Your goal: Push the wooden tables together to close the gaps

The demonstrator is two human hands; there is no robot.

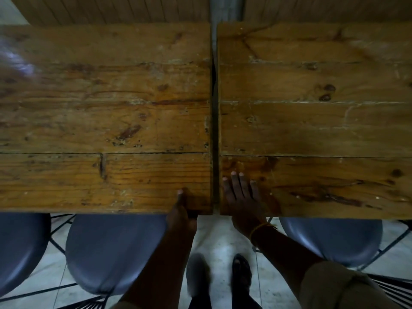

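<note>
Two worn wooden plank tables fill the view side by side. The left table (104, 112) and the right table (316, 121) are parted by a narrow dark gap (215, 130) running from front to back. My left hand (181, 210) grips the near edge of the left table close to its right corner, thumb on top and fingers hidden underneath. My right hand (242, 197) lies flat on the right table's near left corner, fingers spread on the wood.
Round grey chair seats on black wire frames stand under the near edges: one at the far left (20, 253), one left of my arm (111, 253), one at the right (332, 239). My feet (240, 275) stand on pale tiles. A wood-panelled wall (111, 10) runs behind.
</note>
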